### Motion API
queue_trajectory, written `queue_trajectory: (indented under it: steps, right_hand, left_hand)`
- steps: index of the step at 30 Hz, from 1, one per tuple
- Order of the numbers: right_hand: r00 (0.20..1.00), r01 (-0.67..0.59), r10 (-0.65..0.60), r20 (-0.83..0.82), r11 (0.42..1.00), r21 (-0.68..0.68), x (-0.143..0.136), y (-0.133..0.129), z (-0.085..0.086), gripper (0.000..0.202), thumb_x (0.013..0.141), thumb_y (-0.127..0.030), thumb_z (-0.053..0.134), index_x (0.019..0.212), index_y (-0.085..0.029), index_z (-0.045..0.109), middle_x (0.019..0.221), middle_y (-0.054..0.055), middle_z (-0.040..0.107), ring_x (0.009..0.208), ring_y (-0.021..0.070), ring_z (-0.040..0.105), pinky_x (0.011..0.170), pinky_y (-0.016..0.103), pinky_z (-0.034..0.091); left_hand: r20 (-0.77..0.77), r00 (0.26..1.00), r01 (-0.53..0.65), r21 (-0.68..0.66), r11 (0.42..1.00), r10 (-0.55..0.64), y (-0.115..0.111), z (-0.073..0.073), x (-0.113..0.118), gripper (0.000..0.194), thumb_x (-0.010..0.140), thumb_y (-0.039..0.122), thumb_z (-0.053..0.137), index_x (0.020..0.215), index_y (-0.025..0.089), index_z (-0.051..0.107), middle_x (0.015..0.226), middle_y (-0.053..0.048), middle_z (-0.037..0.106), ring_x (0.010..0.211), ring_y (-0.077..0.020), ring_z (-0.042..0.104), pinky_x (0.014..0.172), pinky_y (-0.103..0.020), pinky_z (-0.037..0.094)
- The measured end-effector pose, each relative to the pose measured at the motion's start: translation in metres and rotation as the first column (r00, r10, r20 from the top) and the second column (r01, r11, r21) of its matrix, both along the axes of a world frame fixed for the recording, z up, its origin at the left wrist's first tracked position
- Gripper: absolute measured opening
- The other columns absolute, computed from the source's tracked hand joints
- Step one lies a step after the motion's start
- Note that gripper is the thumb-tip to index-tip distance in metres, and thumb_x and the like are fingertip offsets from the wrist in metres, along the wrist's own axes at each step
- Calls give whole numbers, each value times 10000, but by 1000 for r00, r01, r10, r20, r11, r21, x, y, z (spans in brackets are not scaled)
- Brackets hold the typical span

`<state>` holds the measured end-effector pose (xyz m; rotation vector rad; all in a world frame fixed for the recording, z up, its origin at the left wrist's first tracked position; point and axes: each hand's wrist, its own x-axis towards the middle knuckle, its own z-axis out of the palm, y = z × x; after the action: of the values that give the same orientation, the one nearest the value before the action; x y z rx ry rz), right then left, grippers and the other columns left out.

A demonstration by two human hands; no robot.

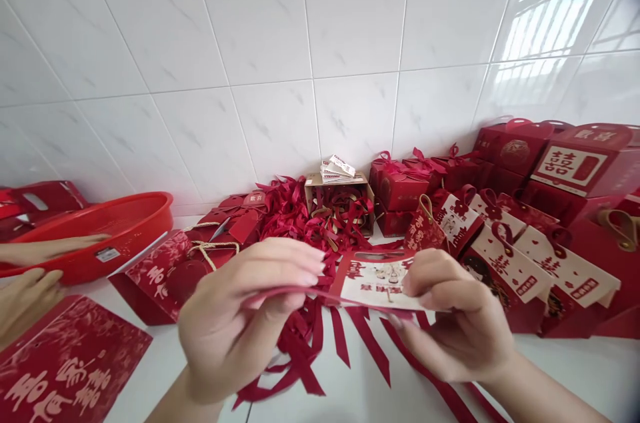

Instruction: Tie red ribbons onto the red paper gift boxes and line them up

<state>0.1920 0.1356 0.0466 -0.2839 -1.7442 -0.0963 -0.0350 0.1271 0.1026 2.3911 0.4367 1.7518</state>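
Cardboard box (314, 179) holding red ribbons (345, 204), printed carton (373, 282) between hands (240, 310) (460, 316)

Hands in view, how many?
4. The wearer's left hand and right hand, on the printed card at center; far left, a co-worker's hand at the red plastic basin and another hand just below.
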Motion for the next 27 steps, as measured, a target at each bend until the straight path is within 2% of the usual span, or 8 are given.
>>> queue_trajectory:
  steps: [2,4,7,12,17,19,23,27]
  right_hand:
    - [1000,9,-10,29,1000,21,-4,-2,2,319,710,-27,590,949,-199,465,728,16,568,582,149,524,524,312,446]
    - [998,8,-11,66,999,44,-5,-3,3,299,721,-43,580,952,-200,471,721,24,578,581,153,517,511,310,442]
    - [994,1,-9,109,997,74,-2,-3,2,306,713,-43,584,961,-190,482,711,37,587,587,161,516,510,323,450]
    - [990,-9,-2,143,997,78,3,-4,3,302,717,-40,600,963,-178,490,706,52,598,601,175,546,527,342,467]
    - [992,32,-42,118,996,81,7,-4,7,289,723,-52,603,943,-193,480,706,57,606,603,175,546,515,338,466]
    - [992,46,-54,110,996,79,8,-3,9,278,733,-62,608,935,-201,476,702,49,604,601,170,546,512,334,469]
    - [992,71,-79,102,994,84,12,-3,12,260,754,-77,603,929,-217,472,697,30,595,588,159,545,508,320,474]
    - [991,80,-88,96,994,78,12,-4,13,268,750,-75,597,931,-229,472,689,22,591,580,163,552,506,315,469]
  left_hand:
    - [74,996,-37,-211,977,54,-7,4,14,120,945,172,551,1010,208,644,838,-17,709,787,-166,703,719,-291,615]
    - [82,995,-14,-426,905,54,-12,6,23,174,941,219,566,1112,240,539,745,9,698,634,-146,696,545,-226,592]
    - [71,997,60,-574,817,-24,-12,7,28,256,902,223,623,1074,276,441,665,49,678,508,-136,669,437,-192,547]
    - [-173,970,53,-533,845,-170,-6,8,27,78,846,138,665,834,213,682,715,5,717,614,-152,705,540,-206,581]
    - [-269,950,6,-491,871,-159,-5,7,26,291,918,112,521,1061,273,717,898,-14,776,755,-188,741,602,-238,610]
    - [-261,950,24,-487,873,-171,-3,4,26,288,878,106,582,1062,279,720,922,-25,773,775,-205,743,619,-262,623]
    - [-139,982,48,-471,881,-128,0,-2,33,202,789,90,700,850,264,782,963,-62,729,861,-231,725,710,-322,636]
    - [-6,995,82,-506,859,-99,-2,-6,43,155,775,114,739,834,246,792,882,-50,754,772,-201,728,672,-293,638]
